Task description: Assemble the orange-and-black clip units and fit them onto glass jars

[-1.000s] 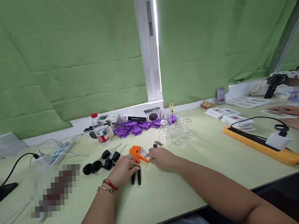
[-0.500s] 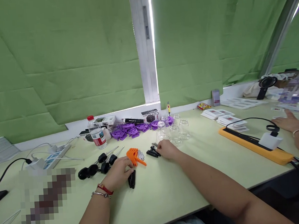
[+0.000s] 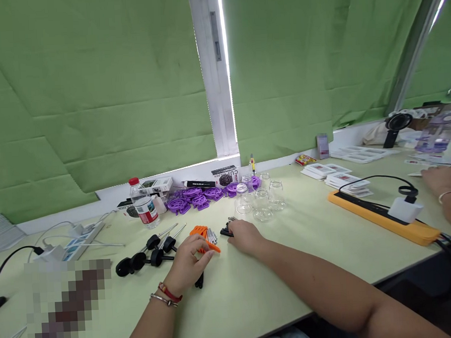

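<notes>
- Black-knobbed metal rods [image 3: 150, 249] lie at 10 o'clock from the left hand [image 3: 188, 264].
- Left hand: fingers loosely apart and clamping nothing, tips against the orange comb-shaped plastic piece [image 3: 203, 236] at its 1 o'clock. Thin black sticks [image 3: 199, 281] poke out beneath at 4 o'clock.
- Right hand [image 3: 246, 237]: palm down, fingertips over small black parts [image 3: 226, 232] at 10 o'clock. Grip hidden, cannot tell.
- Judgement: lift gently, since the loose steel pins [image 3: 212, 234] just beside would likely scatter.

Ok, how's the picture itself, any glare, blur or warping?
Head view: daylight blows out the slit between the green blinds. Head view: the wide lens slants the window frame. Head view: a pixelated block masks the lower left. Head view: left hand and right hand are sharp, the small black parts at the right fingertips too tiny to resolve.
</notes>
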The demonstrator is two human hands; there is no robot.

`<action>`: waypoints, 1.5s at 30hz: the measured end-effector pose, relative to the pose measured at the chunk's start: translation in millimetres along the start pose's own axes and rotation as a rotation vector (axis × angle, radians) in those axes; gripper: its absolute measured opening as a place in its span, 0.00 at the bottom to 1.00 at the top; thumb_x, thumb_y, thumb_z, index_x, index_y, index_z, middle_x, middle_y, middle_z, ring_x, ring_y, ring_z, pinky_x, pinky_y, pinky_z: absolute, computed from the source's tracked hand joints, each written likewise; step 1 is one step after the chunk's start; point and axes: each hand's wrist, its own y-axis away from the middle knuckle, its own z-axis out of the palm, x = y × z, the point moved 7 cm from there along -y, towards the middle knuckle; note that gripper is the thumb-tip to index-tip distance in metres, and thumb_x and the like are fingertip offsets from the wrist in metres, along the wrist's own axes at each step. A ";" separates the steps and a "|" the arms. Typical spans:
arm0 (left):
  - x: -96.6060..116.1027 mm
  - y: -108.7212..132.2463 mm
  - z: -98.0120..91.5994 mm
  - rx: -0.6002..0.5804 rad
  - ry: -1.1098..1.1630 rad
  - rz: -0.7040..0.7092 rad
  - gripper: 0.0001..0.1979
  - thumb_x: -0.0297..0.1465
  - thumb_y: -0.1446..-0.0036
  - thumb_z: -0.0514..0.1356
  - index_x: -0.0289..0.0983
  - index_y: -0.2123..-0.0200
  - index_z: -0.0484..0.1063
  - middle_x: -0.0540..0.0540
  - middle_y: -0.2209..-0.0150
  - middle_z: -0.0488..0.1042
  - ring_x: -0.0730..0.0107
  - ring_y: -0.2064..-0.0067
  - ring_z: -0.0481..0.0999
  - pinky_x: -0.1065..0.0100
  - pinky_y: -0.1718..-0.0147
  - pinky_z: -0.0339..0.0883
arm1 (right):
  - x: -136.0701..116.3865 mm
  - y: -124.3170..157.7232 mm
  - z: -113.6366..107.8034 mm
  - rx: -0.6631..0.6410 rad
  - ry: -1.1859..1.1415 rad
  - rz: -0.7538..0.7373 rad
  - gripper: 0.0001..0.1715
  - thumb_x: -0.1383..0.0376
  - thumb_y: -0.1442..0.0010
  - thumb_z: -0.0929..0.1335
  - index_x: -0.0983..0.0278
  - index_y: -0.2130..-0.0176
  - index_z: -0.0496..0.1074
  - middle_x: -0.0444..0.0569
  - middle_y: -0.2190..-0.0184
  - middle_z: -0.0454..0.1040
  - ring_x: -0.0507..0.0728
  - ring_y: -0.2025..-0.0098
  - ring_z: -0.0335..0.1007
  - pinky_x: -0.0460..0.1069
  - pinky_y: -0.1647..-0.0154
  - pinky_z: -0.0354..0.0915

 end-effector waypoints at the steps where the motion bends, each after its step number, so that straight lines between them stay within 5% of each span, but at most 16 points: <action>1: -0.3 0.1 0.9 -0.006 -0.001 -0.006 0.09 0.35 0.44 0.56 0.38 0.72 0.71 0.44 0.66 0.72 0.66 0.62 0.69 0.66 0.64 0.64 | 0.2 0.1 -0.4 -0.006 0.009 0.007 0.09 0.62 0.48 0.68 0.64 0.65 0.72 0.51 0.65 0.74 0.58 0.65 0.70 0.47 0.73 0.54; 11: 0.2 -0.1 0.3 -0.006 0.024 -0.014 0.09 0.36 0.43 0.56 0.38 0.70 0.72 0.44 0.66 0.72 0.65 0.63 0.70 0.65 0.63 0.64 | 10.8 -0.6 -1.1 -0.068 -0.136 0.017 0.04 0.66 0.50 0.68 0.65 0.73 0.73 0.48 0.73 0.72 0.53 0.72 0.66 0.46 0.76 0.54; 18: -9.9 0.0 8.0 0.026 0.144 -0.068 0.20 0.37 0.43 0.56 0.39 0.48 0.64 0.44 0.60 0.72 0.67 0.62 0.70 0.64 0.61 0.65 | -10.4 10.2 5.0 -0.329 -0.717 -0.226 0.15 0.57 0.49 0.69 0.66 0.67 0.75 0.41 0.78 0.67 0.48 0.76 0.57 0.43 0.74 0.55; 22: -9.6 0.2 11.0 -0.004 0.224 -0.094 0.12 0.38 0.43 0.56 0.38 0.58 0.70 0.46 0.65 0.74 0.68 0.64 0.70 0.66 0.63 0.65 | -22.6 16.7 7.0 -0.428 -0.824 -0.331 0.14 0.58 0.49 0.70 0.66 0.66 0.75 0.41 0.75 0.70 0.48 0.73 0.60 0.43 0.70 0.58; 24: -6.9 0.5 11.3 -0.033 0.243 -0.099 0.11 0.38 0.43 0.56 0.38 0.62 0.71 0.47 0.67 0.74 0.68 0.65 0.70 0.66 0.64 0.65 | -15.5 10.1 3.6 -0.360 -0.803 -0.303 0.13 0.60 0.47 0.68 0.66 0.65 0.76 0.44 0.72 0.73 0.49 0.71 0.64 0.44 0.68 0.60; 29: 4.5 0.3 10.7 -0.065 0.270 -0.055 0.13 0.39 0.42 0.55 0.38 0.62 0.74 0.45 0.65 0.75 0.66 0.63 0.72 0.63 0.61 0.66 | 46.2 -21.5 -15.8 0.157 -0.467 0.022 0.13 0.68 0.42 0.62 0.66 0.63 0.75 0.50 0.64 0.76 0.53 0.63 0.69 0.45 0.64 0.62; 33: 10.0 0.2 15.3 -0.107 0.259 -0.021 0.13 0.38 0.41 0.54 0.38 0.62 0.74 0.44 0.65 0.75 0.66 0.64 0.72 0.64 0.61 0.66 | 63.4 -36.7 -6.3 0.165 -0.308 0.040 0.12 0.71 0.45 0.64 0.65 0.64 0.77 0.50 0.63 0.76 0.54 0.62 0.69 0.45 0.61 0.61; 45: 6.5 0.7 19.7 -0.163 0.204 -0.029 0.11 0.37 0.42 0.54 0.38 0.63 0.73 0.46 0.67 0.74 0.68 0.66 0.70 0.67 0.64 0.65 | 48.2 -39.1 7.6 0.090 -0.191 -0.049 0.11 0.70 0.45 0.67 0.62 0.62 0.78 0.50 0.61 0.75 0.55 0.60 0.69 0.45 0.61 0.60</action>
